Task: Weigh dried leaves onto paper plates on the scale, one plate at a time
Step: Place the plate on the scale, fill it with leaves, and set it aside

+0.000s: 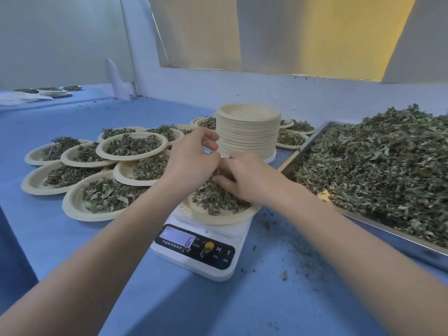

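Observation:
A white digital scale stands in the middle of the blue table, its display showing a 6. A paper plate heaped with dried leaves sits on the scale. Both hands meet over the plate's far side. My left hand has its fingers curled and pinches at leaves above the pile. My right hand lies on the heap with its fingers bent into the leaves. What the fingertips hold is hidden where the hands meet.
A tall stack of empty paper plates stands just behind the scale. Several filled plates crowd the left. A metal tray piled with loose dried leaves fills the right. Leaf crumbs litter the table near the scale.

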Action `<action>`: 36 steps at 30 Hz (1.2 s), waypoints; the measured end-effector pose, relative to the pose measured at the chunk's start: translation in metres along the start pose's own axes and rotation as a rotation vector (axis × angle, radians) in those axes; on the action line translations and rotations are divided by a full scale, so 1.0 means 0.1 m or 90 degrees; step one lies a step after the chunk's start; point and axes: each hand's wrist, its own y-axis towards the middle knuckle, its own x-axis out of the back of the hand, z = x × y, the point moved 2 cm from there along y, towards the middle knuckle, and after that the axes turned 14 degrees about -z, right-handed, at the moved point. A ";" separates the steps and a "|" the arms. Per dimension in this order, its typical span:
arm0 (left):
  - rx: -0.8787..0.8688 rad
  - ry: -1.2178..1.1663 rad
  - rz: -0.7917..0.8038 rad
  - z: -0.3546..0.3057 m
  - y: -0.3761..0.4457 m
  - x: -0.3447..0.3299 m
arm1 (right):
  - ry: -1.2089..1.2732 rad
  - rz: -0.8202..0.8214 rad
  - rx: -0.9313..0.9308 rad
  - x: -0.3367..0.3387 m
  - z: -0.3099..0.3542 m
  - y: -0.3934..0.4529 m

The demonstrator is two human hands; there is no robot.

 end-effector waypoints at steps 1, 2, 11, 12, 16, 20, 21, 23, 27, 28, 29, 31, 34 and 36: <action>0.003 -0.005 -0.004 0.01 0.00 0.02 | 0.002 -0.014 0.012 0.00 0.01 0.02; 0.006 -0.008 -0.008 0.02 -0.01 0.03 | 0.003 -0.026 0.018 0.02 0.02 0.04; 0.030 -0.031 -0.033 0.13 0.00 0.14 | 0.066 -0.170 -0.010 0.31 0.04 0.14; 0.032 -0.034 -0.032 0.14 0.00 0.14 | 0.076 -0.177 -0.009 0.33 0.05 0.15; 0.023 -0.036 -0.028 0.16 0.00 0.14 | 0.098 -0.190 -0.012 0.34 0.07 0.16; 0.003 -0.022 -0.015 0.18 0.00 0.15 | 0.108 -0.202 -0.020 0.33 0.08 0.15; -0.002 -0.019 -0.010 0.19 -0.01 0.15 | 0.111 -0.205 -0.023 0.33 0.07 0.15; -0.012 -0.014 -0.004 0.19 -0.02 0.15 | 0.113 -0.207 -0.025 0.31 0.07 0.14; -0.010 -0.005 0.013 0.22 -0.02 0.13 | 0.117 -0.207 -0.033 0.27 0.05 0.13; -0.009 -0.006 0.021 0.23 -0.01 0.12 | 0.123 -0.208 -0.036 0.26 0.04 0.13; -0.012 -0.003 0.028 0.24 -0.01 0.10 | 0.127 -0.209 -0.038 0.26 0.04 0.12; -0.023 0.010 0.036 0.24 -0.01 0.06 | 0.128 -0.219 -0.041 0.26 0.01 0.11; -0.030 0.023 0.045 0.21 -0.01 0.00 | 0.136 -0.240 -0.048 0.26 -0.05 0.10; -0.033 0.024 0.054 0.19 -0.01 -0.03 | 0.136 -0.249 -0.054 0.27 -0.08 0.08</action>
